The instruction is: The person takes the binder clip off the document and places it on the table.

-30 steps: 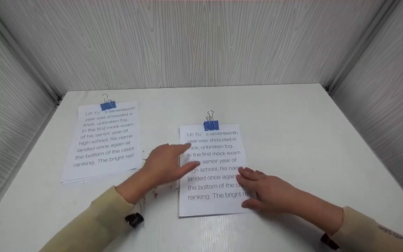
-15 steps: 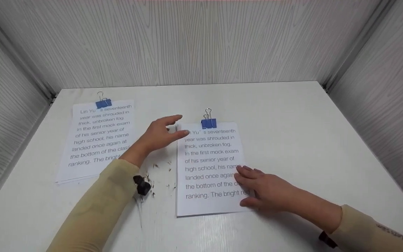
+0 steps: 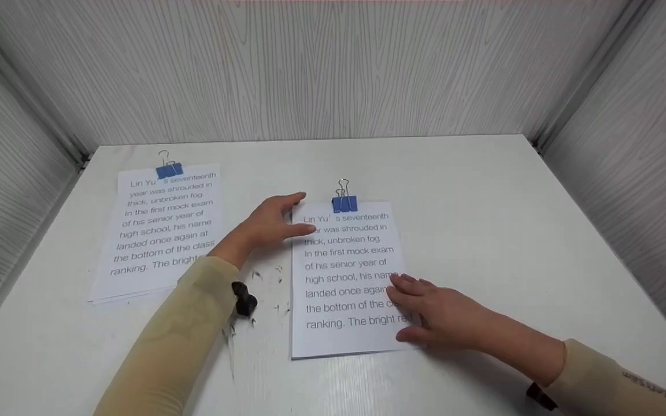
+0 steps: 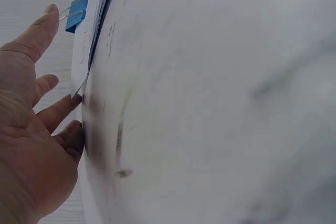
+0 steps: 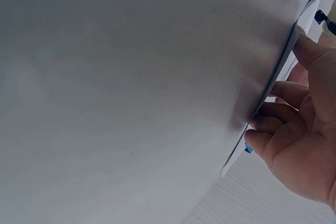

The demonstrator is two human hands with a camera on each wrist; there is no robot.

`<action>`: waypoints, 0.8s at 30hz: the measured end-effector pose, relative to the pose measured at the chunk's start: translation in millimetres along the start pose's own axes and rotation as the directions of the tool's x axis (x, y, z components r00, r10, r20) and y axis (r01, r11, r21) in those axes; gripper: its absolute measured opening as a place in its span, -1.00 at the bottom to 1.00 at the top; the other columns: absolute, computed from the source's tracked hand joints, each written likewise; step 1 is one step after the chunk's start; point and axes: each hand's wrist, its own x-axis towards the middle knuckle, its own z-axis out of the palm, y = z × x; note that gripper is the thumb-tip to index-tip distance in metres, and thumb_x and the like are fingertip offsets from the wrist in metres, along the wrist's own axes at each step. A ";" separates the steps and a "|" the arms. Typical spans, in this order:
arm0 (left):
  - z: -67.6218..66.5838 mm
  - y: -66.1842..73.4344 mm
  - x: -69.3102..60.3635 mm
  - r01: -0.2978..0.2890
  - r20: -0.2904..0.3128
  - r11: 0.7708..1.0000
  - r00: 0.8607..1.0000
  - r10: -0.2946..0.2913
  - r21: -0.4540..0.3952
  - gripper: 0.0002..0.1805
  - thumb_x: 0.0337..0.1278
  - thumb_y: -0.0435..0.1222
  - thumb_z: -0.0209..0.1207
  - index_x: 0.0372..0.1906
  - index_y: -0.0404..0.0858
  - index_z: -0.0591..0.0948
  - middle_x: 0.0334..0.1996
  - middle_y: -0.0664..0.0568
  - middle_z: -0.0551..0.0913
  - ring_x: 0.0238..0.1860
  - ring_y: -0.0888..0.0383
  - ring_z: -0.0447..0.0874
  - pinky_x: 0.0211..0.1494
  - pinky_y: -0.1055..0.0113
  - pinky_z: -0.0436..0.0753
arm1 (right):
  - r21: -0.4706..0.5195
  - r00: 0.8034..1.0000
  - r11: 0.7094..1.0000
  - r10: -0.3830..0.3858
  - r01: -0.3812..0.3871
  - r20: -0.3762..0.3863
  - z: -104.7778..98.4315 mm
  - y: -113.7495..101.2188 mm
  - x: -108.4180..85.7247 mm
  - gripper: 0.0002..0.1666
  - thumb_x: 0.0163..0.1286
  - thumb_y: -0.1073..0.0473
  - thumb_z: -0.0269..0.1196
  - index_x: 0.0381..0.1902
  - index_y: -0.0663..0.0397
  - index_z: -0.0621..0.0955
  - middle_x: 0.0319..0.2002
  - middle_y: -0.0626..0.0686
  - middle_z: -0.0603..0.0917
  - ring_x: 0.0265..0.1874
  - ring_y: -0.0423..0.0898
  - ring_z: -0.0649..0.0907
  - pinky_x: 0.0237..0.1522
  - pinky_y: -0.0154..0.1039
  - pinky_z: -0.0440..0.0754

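Observation:
A stack of printed paper sheets (image 3: 347, 277) lies on the white table with a blue binder clip (image 3: 344, 203) on its top edge. My left hand (image 3: 272, 222) is at the stack's upper left corner, thumb over the print and fingers extended. In the left wrist view, the fingertips (image 4: 77, 99) touch the stack's edge near a sheet corner. My right hand (image 3: 443, 312) rests along the stack's lower right edge, covering the ends of a few lines. The right wrist view shows its fingers (image 5: 260, 137) against the paper edge.
A second clipped stack of printed sheets (image 3: 162, 231) lies to the left, partly behind the left sleeve (image 3: 177, 329); its blue binder clip (image 3: 169, 169) is at the top. Dark marks (image 3: 256, 274) are on the table between the stacks. Grained panels (image 3: 310, 69) enclose the table.
My left hand has moved up from the stack's left middle to its upper left corner, then slightly right. The right hand has stayed in place. The view has shifted slightly.

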 end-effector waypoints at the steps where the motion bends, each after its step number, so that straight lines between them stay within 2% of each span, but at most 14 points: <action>1: 0.1 0.3 0.2 -0.007 0.001 1.000 1.000 0.007 0.009 0.05 0.22 0.13 0.44 0.69 -0.11 0.24 0.62 -0.12 0.28 0.64 -0.12 0.14 0.67 0.01 0.09 | -0.002 1.000 1.000 0.003 -0.003 0.000 0.1 0.1 0.1 -0.05 0.46 -0.22 0.38 0.63 0.08 0.36 0.63 0.16 0.27 0.59 0.20 0.31 0.49 0.20 0.36; 5: -0.7 1.2 1.9 -0.028 0.009 0.999 1.000 0.027 0.032 0.04 0.19 0.06 0.48 0.68 -0.15 0.26 0.59 -0.14 0.32 0.61 -0.13 0.19 0.66 0.02 0.10 | -0.010 1.000 1.000 0.013 -0.013 0.002 -0.8 0.0 -0.3 -0.04 0.46 -0.22 0.38 0.63 0.07 0.36 0.64 0.14 0.27 0.59 0.18 0.31 0.48 0.19 0.38; 9: -0.8 1.2 2.2 -0.016 0.011 0.999 1.000 0.015 0.037 0.05 0.16 0.04 0.51 0.68 -0.12 0.26 0.59 -0.10 0.34 0.61 -0.10 0.19 0.66 0.03 0.10 | -0.004 1.000 1.000 0.017 -0.017 0.001 -1.4 -1.1 -0.3 -0.04 0.45 -0.22 0.39 0.63 0.07 0.36 0.64 0.13 0.27 0.60 0.17 0.30 0.49 0.18 0.37; 13: -0.1 3.2 -0.1 -0.001 0.000 1.000 1.000 0.001 0.029 0.04 0.17 0.01 0.51 0.69 -0.06 0.26 0.49 -0.11 0.43 0.51 -0.09 0.33 0.62 0.02 0.19 | 0.007 1.000 1.000 0.013 -0.013 -0.001 -0.1 -1.4 -0.1 -0.03 0.44 -0.20 0.41 0.63 0.06 0.36 0.64 0.13 0.26 0.60 0.16 0.29 0.49 0.17 0.37; 18: 2.5 10.2 -1.8 0.008 -0.031 0.993 0.999 -0.011 -0.116 -0.06 0.23 -0.08 0.49 0.66 0.03 0.32 0.47 -0.06 0.44 0.32 -0.05 0.51 0.45 0.04 0.44 | 0.023 1.000 1.000 -0.010 0.010 -0.018 0.5 -0.3 -1.0 -0.05 0.45 -0.20 0.41 0.61 0.11 0.38 0.62 0.17 0.29 0.58 0.19 0.32 0.48 0.18 0.38; 21: 4.1 13.3 -2.2 0.013 -0.060 0.972 0.998 -0.028 -0.235 -0.15 0.27 -0.15 0.47 0.62 0.09 0.40 0.46 -0.02 0.47 0.23 -0.02 0.60 0.28 0.08 0.60 | 0.024 0.999 0.999 -0.020 0.021 -0.027 -0.3 0.0 -1.1 -0.06 0.46 -0.21 0.39 0.60 0.12 0.39 0.62 0.18 0.30 0.57 0.20 0.34 0.47 0.19 0.40; 24: 4.8 14.2 -2.2 0.017 -0.070 0.951 0.997 -0.041 -0.308 -0.25 0.33 -0.20 0.43 0.58 0.09 0.46 0.42 0.01 0.53 0.15 0.01 0.65 0.11 0.14 0.69 | 0.020 1.000 1.000 -0.016 0.017 -0.019 -1.6 -0.4 -0.9 -0.06 0.47 -0.22 0.38 0.61 0.12 0.39 0.62 0.18 0.30 0.58 0.20 0.33 0.47 0.18 0.39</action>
